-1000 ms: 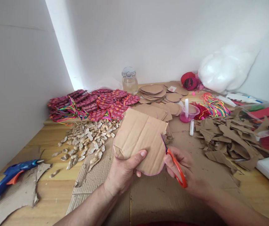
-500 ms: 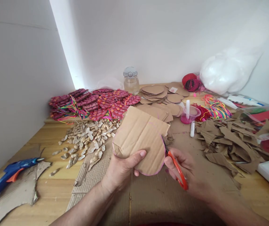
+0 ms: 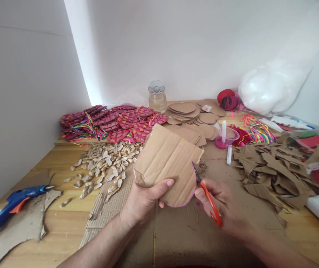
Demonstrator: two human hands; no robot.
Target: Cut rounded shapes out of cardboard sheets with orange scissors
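My left hand (image 3: 148, 199) is closed on a piece of corrugated cardboard (image 3: 167, 163), thumb on top and fingers beneath. Its lower edge is rounded, with a purple line along it, while the upper part has straight edges and corners. In my right hand (image 3: 218, 204) are scissors (image 3: 212, 203) with orange handles. Their dark blades meet the right edge of the cardboard, at the purple line. How far the blades are apart I cannot tell. Below both hands lies a large flat cardboard sheet (image 3: 181, 238) on the wooden table.
Peanut shells (image 3: 106, 160) and a blue glue gun (image 3: 17, 204) lie left. Decorated purplish-red pieces (image 3: 115, 123), a lidded jar (image 3: 157, 98) and cut cardboard shapes (image 3: 183, 108) sit behind. Rightward are a pink-stained cup (image 3: 226, 137), cardboard scraps (image 3: 273, 171) and a white bag (image 3: 271, 87).
The view has shifted slightly, so the background sits a little further right. Both hands keep their holds, and the scissors stay at the cardboard's right edge with more of the blades showing.
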